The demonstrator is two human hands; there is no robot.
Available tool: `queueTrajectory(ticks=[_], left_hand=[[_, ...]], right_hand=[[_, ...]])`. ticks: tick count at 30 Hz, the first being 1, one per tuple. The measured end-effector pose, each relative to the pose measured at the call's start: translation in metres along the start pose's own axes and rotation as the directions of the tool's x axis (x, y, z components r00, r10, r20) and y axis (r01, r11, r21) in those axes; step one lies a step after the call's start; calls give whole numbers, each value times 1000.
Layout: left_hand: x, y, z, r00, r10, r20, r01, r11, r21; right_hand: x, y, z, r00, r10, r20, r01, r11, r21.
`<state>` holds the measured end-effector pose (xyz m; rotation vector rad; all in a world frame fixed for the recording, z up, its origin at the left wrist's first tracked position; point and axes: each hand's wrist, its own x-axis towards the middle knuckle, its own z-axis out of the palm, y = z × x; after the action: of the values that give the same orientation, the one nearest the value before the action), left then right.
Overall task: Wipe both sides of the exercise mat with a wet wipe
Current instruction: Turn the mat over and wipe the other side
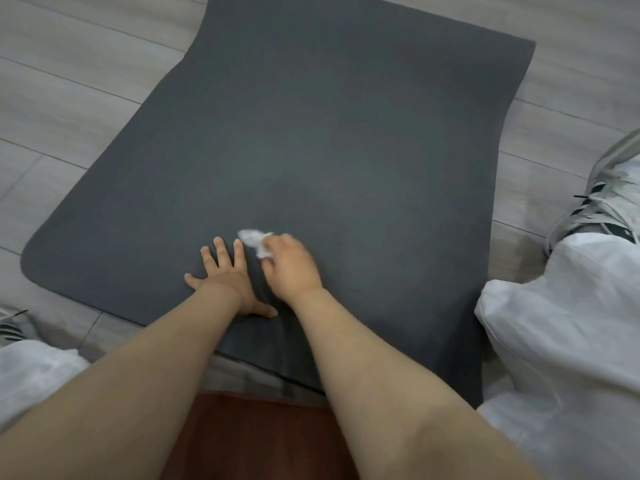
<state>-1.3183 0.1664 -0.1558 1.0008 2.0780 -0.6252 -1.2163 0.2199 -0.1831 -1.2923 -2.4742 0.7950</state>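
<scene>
Near the dark exercise mat's [311,150] near edge, the left hand [228,275] presses flat, fingers spread, while the right hand [291,268] pinches a crumpled wet wipe [254,239].

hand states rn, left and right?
Left hand: open, flat on the mat.
Right hand: fingers gripping the wet wipe.

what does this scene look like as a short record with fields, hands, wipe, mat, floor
left hand: left hand pressed flat on the mat, fingers spread
right hand: right hand grips the wet wipe, just right of the left hand
wipe: wet wipe white, crumpled, sticking out past the fingers onto the mat
mat: exercise mat dark grey, lying flat
floor: floor pale grey planks
other: white trousers, sneaker at right
</scene>
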Motion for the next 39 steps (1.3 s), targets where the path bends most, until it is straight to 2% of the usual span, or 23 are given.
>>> queueTrajectory(ticks=[1, 2, 5, 7, 8, 10, 11, 13, 15, 17, 18, 19, 21, 23, 25, 26, 29, 30, 31, 33, 35, 37, 39], left_hand=[[0, 0, 0, 1000, -3, 1, 3, 1000, -1], [0, 0, 0, 1000, -1, 4, 1, 1000, 3], [0, -1, 1, 1000, 10, 3, -10, 1000, 8], [-1, -2, 2, 1000, 20, -4, -20, 1000, 3], [-1, -3, 3, 1000, 25, -11, -25, 1000, -3], [0, -5, 5, 999, 35, -31, -36, 999, -19], [0, -6, 7, 998, 39, -41, -40, 999, -26], [1, -8, 10, 997, 41, -66, -43, 998, -37], [0, -9, 11, 995, 48, -89, -53, 997, -48], [0, -11, 15, 992, 56, -116, -65, 995, -73], [1, -12, 17, 990, 57, -127, -68, 994, -87], [2, -13, 19, 989, 57, -136, -70, 993, -93], [5, -14, 19, 989, 61, -138, -72, 994, -81], [6, -14, 17, 990, 61, -124, -69, 995, -65], [6, -13, 17, 992, 55, -114, -62, 996, -61], [6, -13, 17, 992, 56, -113, -62, 996, -56], [4, -14, 19, 988, 67, -136, -75, 996, -56], [2, -16, 20, 986, 75, -150, -84, 995, -56], [0, -17, 21, 982, 89, -164, -98, 994, -51], [-6, -22, 28, 970, 124, -209, -133, 991, -32], [-19, -27, 43, 953, 162, -254, -169, 986, -6], [-33, -34, 65, 942, 190, -275, -194, 981, 13], [-44, -42, 85, 942, 202, -267, -212, 977, -9]], right_hand=[[2, 0, -2, 993, -61, 99, 65, 997, -35], [2, 16, -9, 991, -82, 103, 88, 994, -61], [-25, 111, -53, 970, 134, -205, -160, 980, -120], [-61, 174, -99, 852, 397, -342, -451, 887, -95], [-78, 192, -118, 757, 526, -388, -584, 811, -42], [-89, 201, -132, 589, 665, -460, -736, 676, 34], [-81, 191, -124, 555, 676, -485, -754, 655, 51], [-53, 149, -88, 621, 599, -505, -662, 746, 71], [-26, 85, -42, 792, 449, -413, -468, 881, 61], [-10, 13, 0, 969, 229, -92, -228, 973, 23], [-7, -15, 12, 989, 110, 95, -111, 994, 10], [-4, -30, 17, 975, 28, 219, -27, 1000, -11], [0, -13, 8, 973, -5, 229, 16, 999, -46], [-14, 40, -21, 994, 74, 81, -66, 993, -99], [-45, 109, -63, 959, 253, -130, -269, 955, -124], [-66, 140, -85, 899, 375, -224, -403, 911, -93], [-118, 188, -134, 602, 699, -385, -737, 672, 68], [-119, 189, -135, 545, 726, -419, -769, 632, 96], [-112, 180, -128, 537, 725, -432, -757, 640, 134], [-85, 138, -98, 641, 637, -428, -605, 762, 229], [-58, 82, -53, 834, 449, -322, -401, 893, 206], [-46, 17, -8, 981, 192, 0, -191, 976, 107], [-53, -28, 12, 954, -15, 299, 19, 1000, -10]])
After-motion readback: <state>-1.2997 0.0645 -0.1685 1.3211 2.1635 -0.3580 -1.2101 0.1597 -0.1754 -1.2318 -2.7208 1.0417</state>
